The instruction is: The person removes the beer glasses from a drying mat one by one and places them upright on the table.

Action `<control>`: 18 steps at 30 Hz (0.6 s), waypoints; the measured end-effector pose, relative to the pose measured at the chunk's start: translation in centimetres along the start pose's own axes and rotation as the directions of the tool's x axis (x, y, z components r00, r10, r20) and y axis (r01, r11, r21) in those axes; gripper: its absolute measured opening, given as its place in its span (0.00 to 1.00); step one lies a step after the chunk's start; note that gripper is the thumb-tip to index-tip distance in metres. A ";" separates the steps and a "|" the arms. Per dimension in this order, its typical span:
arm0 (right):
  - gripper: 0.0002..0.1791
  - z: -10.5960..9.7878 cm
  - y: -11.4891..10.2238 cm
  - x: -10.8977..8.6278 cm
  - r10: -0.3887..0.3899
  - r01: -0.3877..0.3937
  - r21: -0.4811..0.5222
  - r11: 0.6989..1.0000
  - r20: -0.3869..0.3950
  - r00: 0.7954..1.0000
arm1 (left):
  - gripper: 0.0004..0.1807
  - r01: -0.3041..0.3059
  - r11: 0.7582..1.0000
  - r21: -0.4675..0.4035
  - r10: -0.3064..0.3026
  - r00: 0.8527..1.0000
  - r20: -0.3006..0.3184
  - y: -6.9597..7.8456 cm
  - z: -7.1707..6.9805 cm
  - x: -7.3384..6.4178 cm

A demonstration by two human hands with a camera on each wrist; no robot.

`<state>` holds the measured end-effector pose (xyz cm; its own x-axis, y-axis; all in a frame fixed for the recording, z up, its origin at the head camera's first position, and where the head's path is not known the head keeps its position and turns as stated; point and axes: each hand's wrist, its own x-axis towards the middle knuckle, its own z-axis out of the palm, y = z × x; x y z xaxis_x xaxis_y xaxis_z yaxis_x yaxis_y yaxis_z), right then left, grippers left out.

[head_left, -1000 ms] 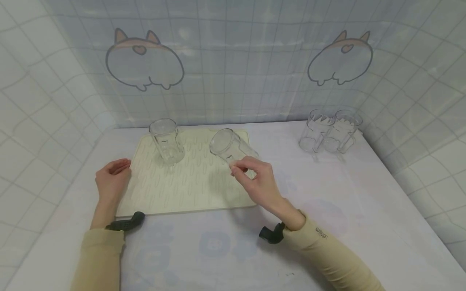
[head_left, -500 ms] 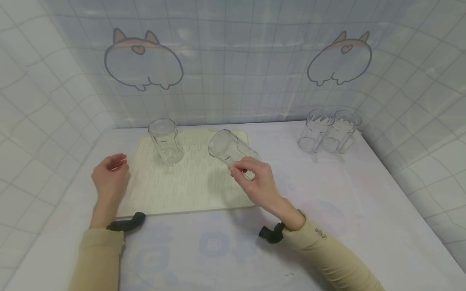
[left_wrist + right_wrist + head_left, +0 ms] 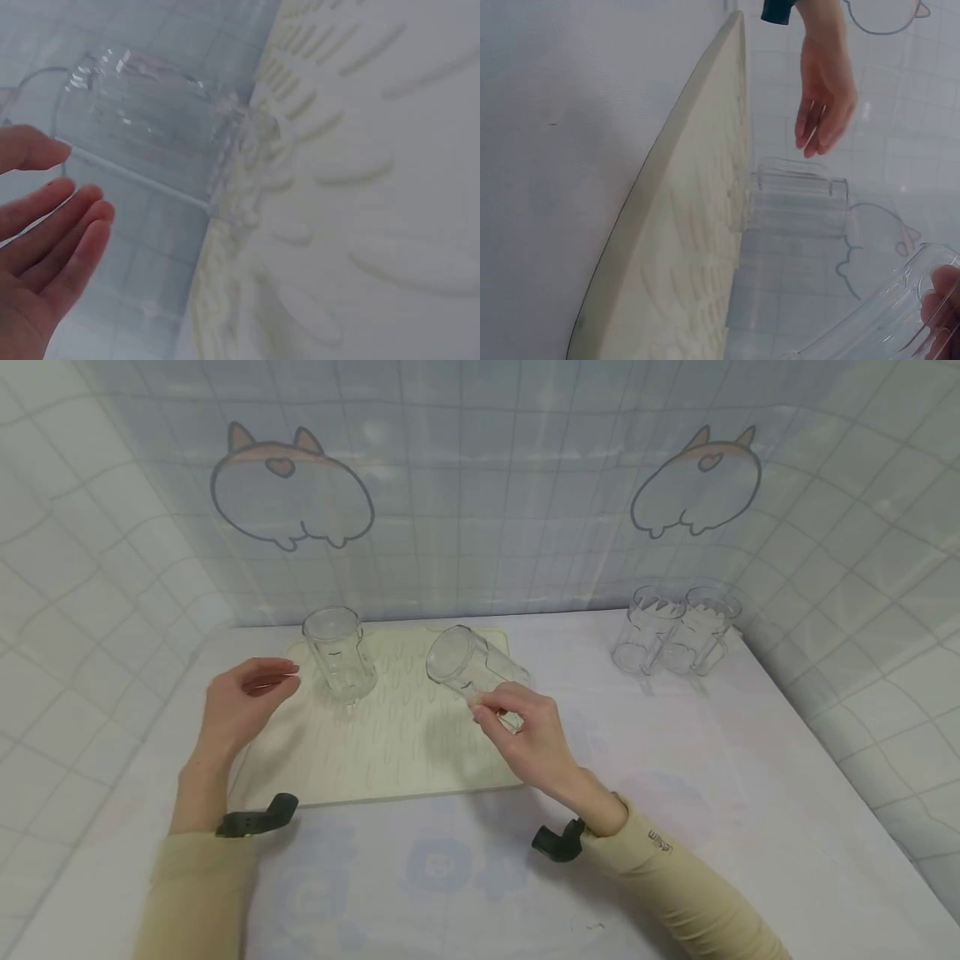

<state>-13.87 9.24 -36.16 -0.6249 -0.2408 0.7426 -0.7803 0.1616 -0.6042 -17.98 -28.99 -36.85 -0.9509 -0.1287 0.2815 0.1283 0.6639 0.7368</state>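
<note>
My right hand (image 3: 528, 731) pinches the handle of a clear glass mug (image 3: 480, 664) between thumb and fingers. That mug is tilted above the right part of a cream ribbed mat (image 3: 390, 768), its round end to the upper left. In the right wrist view, the fingers (image 3: 941, 304) show through the mug's handle. A second glass mug (image 3: 341, 656) stands upright on the mat's back left. Just left of it hovers my left hand (image 3: 243, 697), fingers fairly straight, thumb apart, holding nothing. In the left wrist view, the fingertips (image 3: 94, 199) are near the standing mug's rim.
Two more glass mugs (image 3: 708, 631) stand close together at the back right of the white table (image 3: 675, 777). A tiled-pattern curtain (image 3: 480, 485) with cartoon animals rises behind the table. Wall panels with grid lines flank both sides.
My left hand has lifted from beside the mat's left edge and moved right and back toward the standing mug, its thumb parting from the fingers. The right hand and its mug have stayed nearly still.
</note>
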 end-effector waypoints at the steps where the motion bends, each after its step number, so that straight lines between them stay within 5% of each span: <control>1: 0.04 0.0 0.0 0.0 0.000 0.000 -0.004 1.000 -0.001 1.000 | 0.20 -0.001 1.000 0.004 0.001 1.000 0.029 0.3 0.0 0.0; 10: 0.04 -0.1 -0.2 0.1 -0.005 0.005 -0.015 1.000 -0.002 1.000 | 0.18 -0.033 0.999 0.004 0.031 0.974 0.223 4.7 0.2 -0.9; 18: 0.04 -0.2 -0.3 0.2 -0.011 0.010 -0.027 1.000 -0.008 1.000 | 0.22 -0.116 0.989 -0.092 0.135 0.960 0.245 10.7 1.1 -2.9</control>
<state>-13.77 9.34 -35.81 -0.6168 -0.2345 0.7513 -0.7871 0.1850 -0.5885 -14.12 -20.69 -30.42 -0.9645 0.1465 0.2197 0.2631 0.6034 0.7528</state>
